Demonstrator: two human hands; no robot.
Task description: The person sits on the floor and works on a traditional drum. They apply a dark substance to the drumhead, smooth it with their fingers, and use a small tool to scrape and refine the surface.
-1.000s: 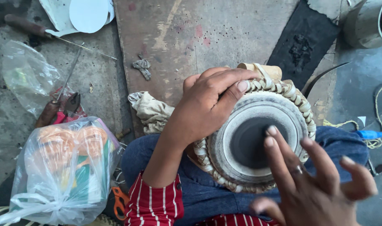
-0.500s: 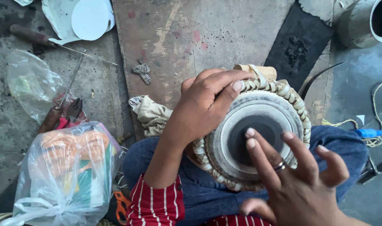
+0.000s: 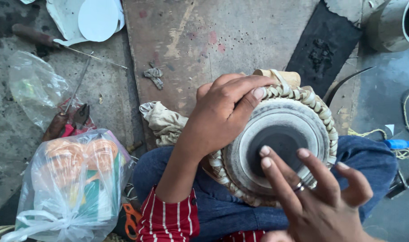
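Head view: my left hand (image 3: 222, 114) clamps the drum (image 3: 280, 143) rim, steadying it on my lap; right hand (image 3: 316, 197) open, fingertips (image 3: 265, 151) on its black centre.

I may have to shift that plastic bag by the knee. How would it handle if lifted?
The bag looks thin and crinkled, so probably floppy, sagging around its contents. It bulges with several items, so likely not weightless. Its knotted top suggests little would spill.

A stained, cracked concrete floor (image 3: 25, 134) lies under flat daylight, with a worn brown board (image 3: 222, 40) and a black mat (image 3: 325, 49) laid across it.
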